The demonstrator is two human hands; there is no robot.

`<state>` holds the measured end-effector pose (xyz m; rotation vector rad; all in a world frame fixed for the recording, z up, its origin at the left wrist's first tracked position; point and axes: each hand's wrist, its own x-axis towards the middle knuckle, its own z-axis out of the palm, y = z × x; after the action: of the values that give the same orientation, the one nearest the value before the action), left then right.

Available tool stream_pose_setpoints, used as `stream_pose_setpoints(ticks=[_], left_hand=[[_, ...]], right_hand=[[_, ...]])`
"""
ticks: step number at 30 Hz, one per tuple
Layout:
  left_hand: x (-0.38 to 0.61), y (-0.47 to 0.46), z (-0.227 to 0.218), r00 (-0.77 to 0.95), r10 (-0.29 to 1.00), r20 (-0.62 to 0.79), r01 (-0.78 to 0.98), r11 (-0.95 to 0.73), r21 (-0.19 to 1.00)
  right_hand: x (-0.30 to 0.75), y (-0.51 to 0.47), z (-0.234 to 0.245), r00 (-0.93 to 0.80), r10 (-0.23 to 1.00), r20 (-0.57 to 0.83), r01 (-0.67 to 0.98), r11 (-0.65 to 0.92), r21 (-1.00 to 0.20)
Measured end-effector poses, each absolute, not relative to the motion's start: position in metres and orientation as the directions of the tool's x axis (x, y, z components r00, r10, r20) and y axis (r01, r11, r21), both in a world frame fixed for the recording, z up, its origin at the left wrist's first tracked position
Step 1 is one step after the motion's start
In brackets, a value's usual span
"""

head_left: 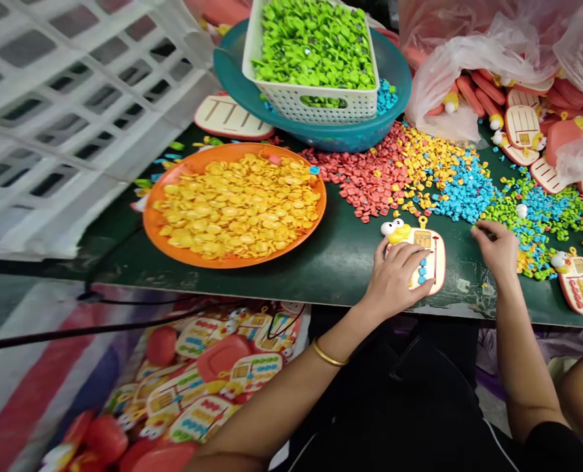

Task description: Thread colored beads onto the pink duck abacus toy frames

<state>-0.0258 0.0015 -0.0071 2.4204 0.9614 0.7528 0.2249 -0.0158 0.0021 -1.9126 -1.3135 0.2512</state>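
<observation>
My left hand (397,275) lies on a toy calculator (426,252) with a yellow duck head, pressing it onto the dark green table (340,262); its fingers curl over the toy's keys. My right hand (498,246) reaches into the green small buttons (500,211), its fingers pinched together among the loose pieces. What it grips is too small to see. Piles of red buttons (370,180), yellow buttons (426,160) and blue buttons (466,190) lie just beyond both hands.
An orange plate (156,239) of yellow pieces sits at the left. A teal basin (321,134) holds a white basket (316,105) of green pieces. A white crate (50,118) stands far left. Plastic bags (468,59) of toy shells lie back right. Finished toys (207,387) fill a bin below the table.
</observation>
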Motion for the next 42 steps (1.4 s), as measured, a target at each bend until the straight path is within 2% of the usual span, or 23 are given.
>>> stream_pose_setpoints(ticks=[3, 8, 12, 14, 18, 24, 30, 34, 37, 40, 42], left_hand=[[-0.028, 0.001, -0.010, 0.652, 0.678, 0.340, 0.441, -0.704, 0.557], [-0.030, 0.000, -0.012, 0.673, 0.636, 0.379, 0.403, -0.744, 0.532], [-0.029, 0.000, -0.009, 0.644, 0.681, 0.350, 0.462, -0.710, 0.531], [-0.028, 0.001, -0.008, 0.642, 0.690, 0.334, 0.476, -0.700, 0.532], [-0.026, 0.000, -0.007, 0.620, 0.715, 0.323, 0.507, -0.679, 0.531], [-0.024, -0.008, -0.006, 0.598, 0.742, 0.303, 0.515, -0.646, 0.564], [-0.017, -0.015, -0.006, 0.533, 0.783, 0.321, 0.568, -0.612, 0.550], [-0.013, -0.018, -0.006, 0.495, 0.804, 0.331, 0.593, -0.591, 0.548], [-0.012, -0.019, -0.007, 0.469, 0.817, 0.336, 0.609, -0.575, 0.546], [-0.012, -0.018, -0.009, 0.461, 0.818, 0.345, 0.606, -0.574, 0.550], [-0.012, -0.018, -0.009, 0.466, 0.812, 0.353, 0.599, -0.582, 0.550]], right_hand=[[0.183, -0.015, -0.002, 0.288, 0.932, 0.222, 0.634, -0.011, -0.774], [0.161, -0.018, -0.003, 0.130, 0.939, 0.318, 0.803, 0.089, -0.589], [0.166, -0.032, 0.002, -0.011, 0.959, 0.284, 0.873, 0.148, -0.465], [0.166, -0.035, 0.002, -0.009, 0.963, 0.268, 0.890, 0.130, -0.438], [0.165, -0.034, -0.002, 0.087, 0.954, 0.286, 0.850, 0.078, -0.520], [0.173, -0.035, -0.003, 0.092, 0.956, 0.280, 0.795, 0.099, -0.598], [0.173, -0.028, -0.002, 0.129, 0.957, 0.260, 0.792, 0.059, -0.608], [0.172, -0.022, 0.003, 0.055, 0.958, 0.282, 0.807, 0.124, -0.578], [0.168, -0.031, 0.010, -0.026, 0.969, 0.245, 0.796, 0.169, -0.582], [0.170, -0.049, 0.013, -0.146, 0.975, 0.166, 0.705, 0.220, -0.674], [0.182, -0.053, 0.010, -0.089, 0.983, 0.160, 0.643, 0.179, -0.744]])
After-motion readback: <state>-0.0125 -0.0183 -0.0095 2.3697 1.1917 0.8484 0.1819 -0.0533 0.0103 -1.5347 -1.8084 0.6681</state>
